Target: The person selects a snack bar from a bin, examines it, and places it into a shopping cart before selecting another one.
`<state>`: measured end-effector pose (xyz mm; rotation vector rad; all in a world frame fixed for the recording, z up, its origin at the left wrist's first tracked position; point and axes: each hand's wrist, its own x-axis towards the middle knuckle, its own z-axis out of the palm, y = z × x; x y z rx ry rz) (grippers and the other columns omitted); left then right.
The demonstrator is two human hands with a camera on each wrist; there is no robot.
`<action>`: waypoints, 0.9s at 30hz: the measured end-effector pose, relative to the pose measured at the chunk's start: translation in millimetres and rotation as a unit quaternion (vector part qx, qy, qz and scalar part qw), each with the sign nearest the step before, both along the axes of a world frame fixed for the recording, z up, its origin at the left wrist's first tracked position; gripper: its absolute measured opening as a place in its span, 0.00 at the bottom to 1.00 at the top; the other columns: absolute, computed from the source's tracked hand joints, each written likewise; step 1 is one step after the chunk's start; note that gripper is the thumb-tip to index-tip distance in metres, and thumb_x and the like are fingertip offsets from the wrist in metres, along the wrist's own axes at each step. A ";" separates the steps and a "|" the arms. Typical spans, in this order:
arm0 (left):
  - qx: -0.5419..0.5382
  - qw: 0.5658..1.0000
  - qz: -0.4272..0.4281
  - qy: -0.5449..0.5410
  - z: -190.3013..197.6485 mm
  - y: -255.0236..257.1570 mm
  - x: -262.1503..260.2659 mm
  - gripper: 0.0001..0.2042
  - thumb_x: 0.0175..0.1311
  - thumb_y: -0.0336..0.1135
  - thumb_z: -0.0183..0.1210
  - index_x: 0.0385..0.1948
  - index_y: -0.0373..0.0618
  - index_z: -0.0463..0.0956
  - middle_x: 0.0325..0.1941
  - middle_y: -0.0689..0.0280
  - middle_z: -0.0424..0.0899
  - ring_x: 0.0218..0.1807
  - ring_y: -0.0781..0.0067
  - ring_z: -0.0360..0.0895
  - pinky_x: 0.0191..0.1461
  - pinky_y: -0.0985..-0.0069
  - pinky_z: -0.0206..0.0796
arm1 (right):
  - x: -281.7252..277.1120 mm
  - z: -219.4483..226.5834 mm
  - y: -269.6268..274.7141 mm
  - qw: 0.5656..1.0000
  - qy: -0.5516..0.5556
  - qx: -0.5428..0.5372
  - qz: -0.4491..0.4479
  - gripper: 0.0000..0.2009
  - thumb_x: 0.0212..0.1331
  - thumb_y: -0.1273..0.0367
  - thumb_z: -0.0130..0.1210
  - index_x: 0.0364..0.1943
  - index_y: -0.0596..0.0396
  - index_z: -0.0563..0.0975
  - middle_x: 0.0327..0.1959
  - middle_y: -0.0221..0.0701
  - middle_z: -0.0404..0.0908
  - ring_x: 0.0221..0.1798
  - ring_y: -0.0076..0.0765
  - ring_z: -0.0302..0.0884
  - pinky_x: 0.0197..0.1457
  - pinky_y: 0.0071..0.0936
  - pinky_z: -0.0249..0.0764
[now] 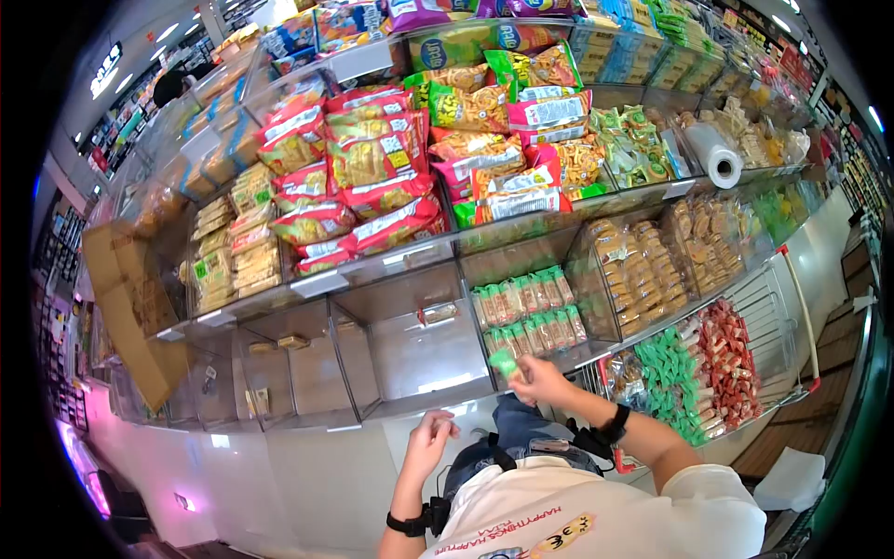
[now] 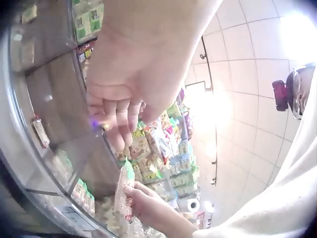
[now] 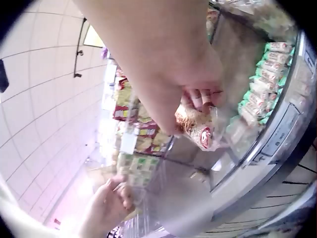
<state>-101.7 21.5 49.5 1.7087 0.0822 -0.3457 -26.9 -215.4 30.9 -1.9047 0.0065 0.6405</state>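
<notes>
My right hand (image 1: 542,382) pinches a small wrapped snack packet with a green end (image 1: 504,363), just in front of the shelf bin holding upright rows of similar packets (image 1: 531,331). The right wrist view shows the packet (image 3: 195,124) with pale brown contents and a red mark, gripped between thumb and fingers (image 3: 198,96). My left hand (image 1: 430,443) holds nothing and hangs to the left, in front of the bin edge, its fingers loosely bent. In the left wrist view it (image 2: 119,99) is above and apart from the packet (image 2: 124,193).
A shopping cart (image 1: 790,279) at the right holds green-wrapped and red-wrapped packets (image 1: 726,359). One packet (image 1: 438,314) lies in the bin left of the rows. Bagged snacks (image 1: 377,154) fill the upper shelf, near a plastic roll (image 1: 712,154). Cardboard (image 1: 130,307) leans at the left.
</notes>
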 end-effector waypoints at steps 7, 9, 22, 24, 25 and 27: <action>0.039 0.994 0.073 0.077 -3.2 15.8 1.6 0.07 0.57 0.28 0.42 0.36 0.40 0.64 0.24 0.64 0.74 0.27 0.79 0.72 0.28 0.85 0.60 | 92.2 -171.6 6.0 0.969 -0.044 -0.229 0.085 0.27 0.36 0.56 0.54 0.38 0.62 0.66 0.29 0.44 0.73 0.34 0.47 0.71 0.37 0.33 0.68; 0.059 0.988 0.091 0.108 -4.8 16.6 4.4 0.08 0.57 0.30 0.41 0.37 0.41 0.64 0.25 0.65 0.75 0.28 0.80 0.72 0.26 0.86 0.58 | 103.6 -194.9 18.5 0.960 0.004 -0.252 0.119 0.27 0.34 0.57 0.55 0.38 0.63 0.66 0.29 0.44 0.74 0.33 0.48 0.72 0.37 0.32 0.68; 0.077 0.974 0.177 0.122 -7.1 1.2 20.6 0.09 0.59 0.34 0.41 0.37 0.41 0.64 0.25 0.65 0.74 0.27 0.79 0.72 0.26 0.87 0.58 | 113.5 -246.2 48.7 0.957 0.224 -0.178 0.045 0.26 0.42 0.72 0.48 0.49 0.64 0.56 0.31 0.48 0.73 0.34 0.46 0.73 0.32 0.34 0.71; 0.076 0.969 0.193 0.136 -8.6 1.4 17.5 0.08 0.58 0.31 0.41 0.37 0.40 0.65 0.25 0.65 0.74 0.27 0.79 0.72 0.26 0.86 0.58 | 116.8 -249.0 51.7 0.950 0.215 -0.216 0.063 0.25 0.43 0.71 0.49 0.48 0.64 0.57 0.34 0.48 0.72 0.35 0.46 0.73 0.31 0.36 0.71; 0.075 0.966 0.200 0.142 -9.7 1.4 15.6 0.08 0.58 0.29 0.41 0.37 0.39 0.65 0.25 0.64 0.74 0.27 0.79 0.72 0.26 0.86 0.59 | 119.5 -246.3 53.3 0.947 0.209 -0.235 0.072 0.25 0.44 0.70 0.49 0.48 0.63 0.58 0.35 0.48 0.72 0.35 0.46 0.73 0.31 0.37 0.71; 0.074 0.963 0.209 0.150 -11.9 1.4 11.1 0.08 0.58 0.29 0.41 0.36 0.39 0.65 0.24 0.64 0.74 0.27 0.78 0.72 0.28 0.85 0.60 | 125.9 -232.1 54.3 0.937 0.226 -0.247 0.099 0.22 0.47 0.68 0.46 0.48 0.63 0.59 0.37 0.47 0.71 0.36 0.47 0.72 0.31 0.38 0.71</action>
